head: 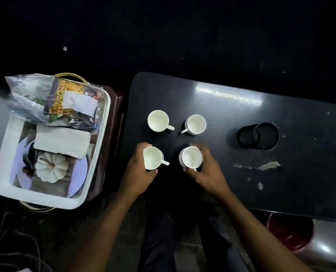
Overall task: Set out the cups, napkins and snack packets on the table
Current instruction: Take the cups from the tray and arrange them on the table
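Your hands each clasp a cup near the worktop's front edge; the napkins lie left, nearer your left hand.

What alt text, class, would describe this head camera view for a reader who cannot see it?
Left hand and right hand each grip a white cup on a dark table, two more cups behind. A white tray alongside holds napkins and snack packets.
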